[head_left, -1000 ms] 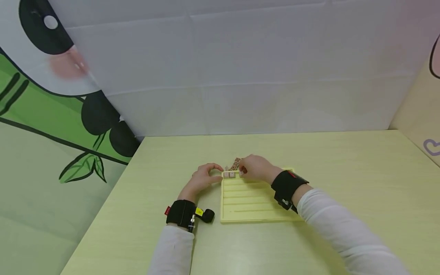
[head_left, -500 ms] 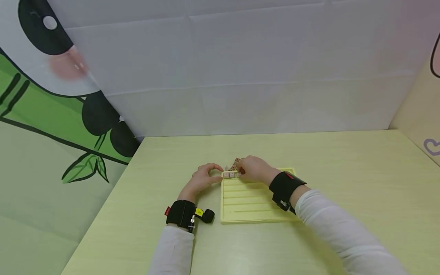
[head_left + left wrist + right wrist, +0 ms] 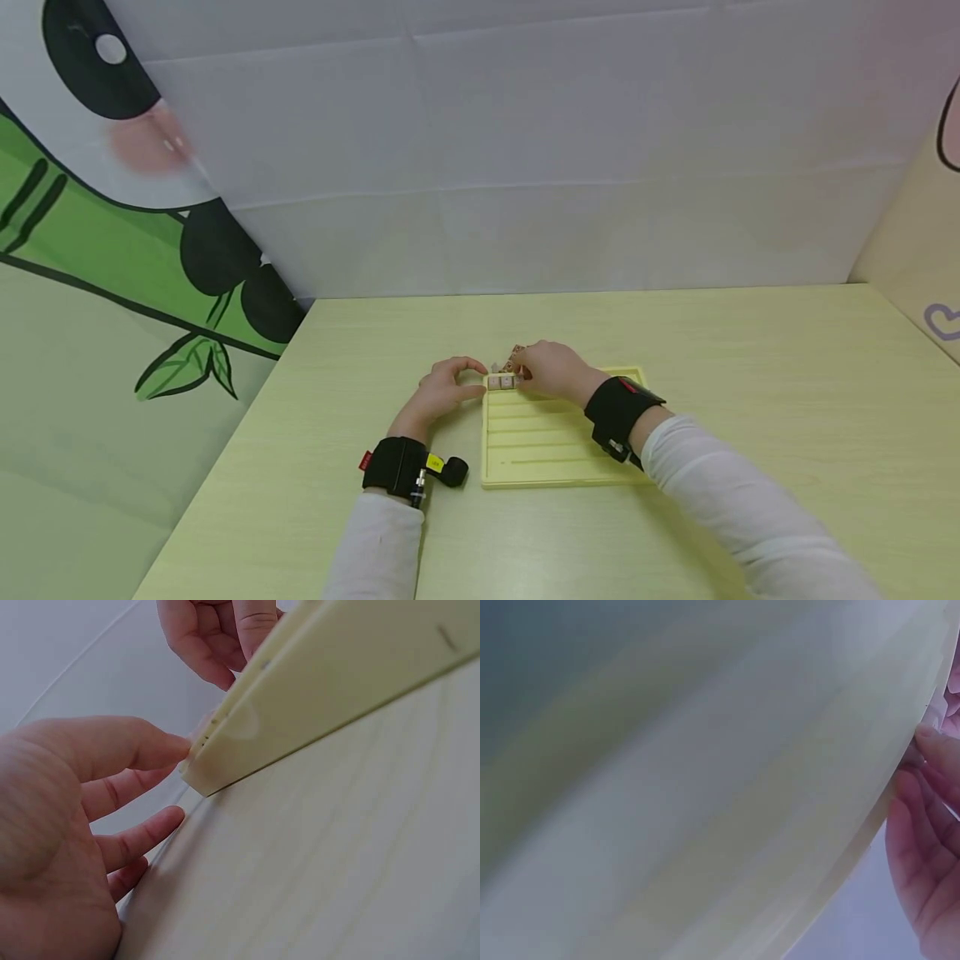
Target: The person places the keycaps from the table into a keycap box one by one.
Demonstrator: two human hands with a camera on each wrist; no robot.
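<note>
A yellow tray [image 3: 555, 462] with raised ridges lies on the table. Two small pale letter-like tiles [image 3: 499, 382] sit side by side in its top row, at the left end. With thumb and forefinger, my left hand [image 3: 442, 388] grips the tray's upper left corner; the left wrist view shows the thumb tip right at the tray's edge [image 3: 262, 712]. My right hand [image 3: 557, 369] reaches over the top row and pinches another small tile [image 3: 518, 381] just right of those two. In the right wrist view its fingers [image 3: 937, 761] bunch at the far rim, mostly hiding the tile.
Several loose brown tiles [image 3: 517, 351] lie behind the tray's far edge, partly covered by the right hand. A white cloth wall [image 3: 570, 167] rises behind the table [image 3: 750, 358]. A panel with a green cartoon print [image 3: 135, 217] stands at the left.
My right hand has slid slightly left along the top row, bringing its tile up close to the two seated ones. The left hand has stayed at the corner.
</note>
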